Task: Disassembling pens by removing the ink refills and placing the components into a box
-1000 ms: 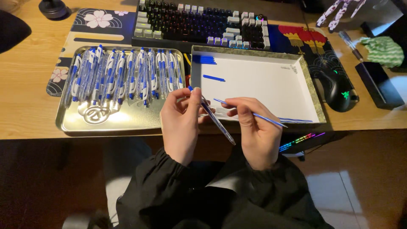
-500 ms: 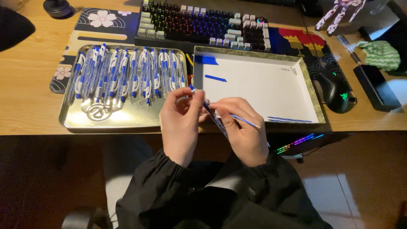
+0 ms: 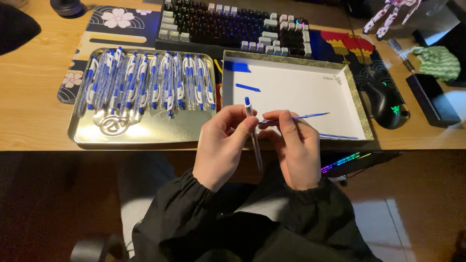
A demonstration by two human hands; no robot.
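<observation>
My left hand (image 3: 223,143) grips a clear pen barrel (image 3: 253,138) with a blue cap end, held nearly upright in front of the desk edge. My right hand (image 3: 293,145) pinches a thin blue refill (image 3: 296,117) that points right, over the white tray (image 3: 349,77). Both hands meet at the barrel's upper part. The white tray holds a blue cap (image 3: 237,66), a blue refill (image 3: 247,87) and more thin blue pieces (image 3: 340,137) at its near edge. A metal tray (image 3: 145,131) to the left holds several blue-and-white pens (image 3: 145,80) in a row.
A backlit keyboard (image 3: 228,24) lies behind the trays on a patterned desk mat (image 3: 111,22). A black mouse (image 3: 386,102) sits to the right, with a dark box (image 3: 432,99) and a green cloth (image 3: 439,60) beyond it. A pink-and-white figure (image 3: 393,12) stands at the back right.
The left hand has tilted the pen barrel from a slant to nearly upright. The right hand has shifted the blue refill up toward the barrel's top, and both hands have come closer together.
</observation>
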